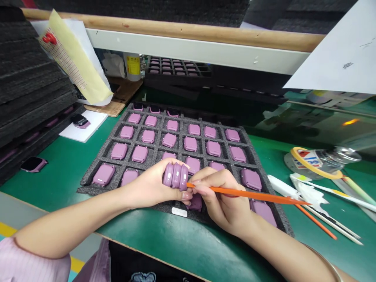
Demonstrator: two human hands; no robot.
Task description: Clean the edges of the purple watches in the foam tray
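Left hand [152, 184]: fingers [187, 196] curled close, holding three pink smartwatch bodies [175, 176] pressed side by side, on edge, in a tight stack. Stack resting against the fingertips and palm, thin faces of the bodies toward the camera, top of the stack exposed above the fingers.

Right hand [220, 199]: fingers [202, 188] in a narrow pinch on a slender orange stick [249, 195], held almost level. Tapered end of the stick at the right-hand side of the stack, touching or just beside the nearest body; exact contact hidden by the fingers. Far end of the stick extending out past the right hand, over the table.

Both hands directly above a dark grey foam tray [91, 184] with a grid of square compartments, on a green-topped table [188, 250]. Most compartments holding one pink watch body each; dark screens showing in the far row. One body [195, 203] partly hidden beneath the hands.

Left of the tray: stacked foam trays [35, 86]; a watch [80, 121] on a white card [88, 129]; another watch [33, 164] on the table.

Right of the tray: a roll of yellow tape [314, 164], white plastic sticks [311, 192], and a second orange stick [315, 221]. Farther back, behind a wooden rail [176, 31], a second tray of pink bodies [176, 66].
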